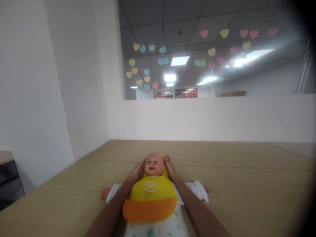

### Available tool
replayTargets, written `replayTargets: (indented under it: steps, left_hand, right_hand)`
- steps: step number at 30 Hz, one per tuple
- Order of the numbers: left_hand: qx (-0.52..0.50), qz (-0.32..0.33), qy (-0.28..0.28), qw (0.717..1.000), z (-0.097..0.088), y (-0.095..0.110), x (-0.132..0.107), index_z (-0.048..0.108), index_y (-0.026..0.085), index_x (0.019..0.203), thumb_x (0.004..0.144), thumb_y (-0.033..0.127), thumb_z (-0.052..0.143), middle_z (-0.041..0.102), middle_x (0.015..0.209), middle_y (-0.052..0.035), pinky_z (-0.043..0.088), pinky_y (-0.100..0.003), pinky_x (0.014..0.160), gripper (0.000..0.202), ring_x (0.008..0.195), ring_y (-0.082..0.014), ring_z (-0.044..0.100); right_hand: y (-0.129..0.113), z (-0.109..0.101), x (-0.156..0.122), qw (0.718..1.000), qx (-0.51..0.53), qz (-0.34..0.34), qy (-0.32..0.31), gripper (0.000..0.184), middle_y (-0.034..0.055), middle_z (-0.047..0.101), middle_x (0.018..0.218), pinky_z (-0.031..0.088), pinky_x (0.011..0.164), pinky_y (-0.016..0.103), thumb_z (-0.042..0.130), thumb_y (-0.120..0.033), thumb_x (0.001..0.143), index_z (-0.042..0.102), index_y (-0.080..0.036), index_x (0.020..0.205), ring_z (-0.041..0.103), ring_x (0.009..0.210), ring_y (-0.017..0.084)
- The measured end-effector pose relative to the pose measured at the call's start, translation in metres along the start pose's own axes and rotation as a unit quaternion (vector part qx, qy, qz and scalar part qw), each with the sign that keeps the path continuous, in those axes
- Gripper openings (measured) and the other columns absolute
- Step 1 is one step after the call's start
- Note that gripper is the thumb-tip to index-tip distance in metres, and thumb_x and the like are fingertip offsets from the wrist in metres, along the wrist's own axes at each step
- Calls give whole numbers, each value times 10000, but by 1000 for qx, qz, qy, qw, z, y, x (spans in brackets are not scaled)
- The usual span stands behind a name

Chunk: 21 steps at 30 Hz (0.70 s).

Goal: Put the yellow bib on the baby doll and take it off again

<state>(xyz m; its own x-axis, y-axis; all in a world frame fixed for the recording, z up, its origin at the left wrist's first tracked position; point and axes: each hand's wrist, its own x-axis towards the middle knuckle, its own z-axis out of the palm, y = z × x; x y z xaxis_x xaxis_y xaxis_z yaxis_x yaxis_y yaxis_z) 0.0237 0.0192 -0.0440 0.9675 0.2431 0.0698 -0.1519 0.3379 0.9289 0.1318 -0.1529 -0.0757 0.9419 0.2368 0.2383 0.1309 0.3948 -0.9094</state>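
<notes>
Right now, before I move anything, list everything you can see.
baby doll: one, peach with white clothes, lying on its back on the table
bib: one, yellow with an orange lower band and a white citrus-slice print, on the doll's chest
romper: one, white with small prints, on the doll
table: one, tan, under the doll
paper hearts: many, yellow, blue and pink, on the window
window: one, clear glass, above the wall
wall: one, white, beyond the table
cabinet: one, black with a tan top, far left
left hand: one, against the doll's head
right hand: one, against the doll's head, beside a yellow tab
</notes>
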Motion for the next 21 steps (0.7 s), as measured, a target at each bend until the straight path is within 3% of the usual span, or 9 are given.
replayTargets:
  steps: [5, 13, 21]
  left_hand:
    - [-10, 16, -11, 1000, 2, 1, -3, 808, 123, 1005, 751, 440, 868, 809, 1146, -150, 544, -375, 1007, 411, 1161, -336, 713]
    - [-10, 26, -10, 1000, -1, -1, -1, 813, 120, 1044, 744, 460, 873, 810, 1134, -145, 542, -362, 1002, 457, 1151, -313, 709]
    - [29, 45, -7, 999, 6, 5, -8, 822, 121, 1015, 702, 470, 875, 809, 1131, -151, 519, -394, 1018, 471, 1165, -348, 696]
  right_hand:
    - [3, 0, 1, 1000, 2, 11, -2, 454, 10, 723, 969, 520, 823, 305, 710, -609, 760, 640, -235, 1009, 659, 946, 218]
    - [-7, 2, -5, 1000, -8, -17, -17, 452, 5, 680, 878, 496, 855, 315, 689, -644, 794, 685, -202, 886, 624, 938, 223]
    - [-13, 6, -10, 1000, 16, -14, -21, 525, 34, 712, 960, 513, 915, 345, 740, -680, 759, 692, -198, 960, 655, 1013, 243]
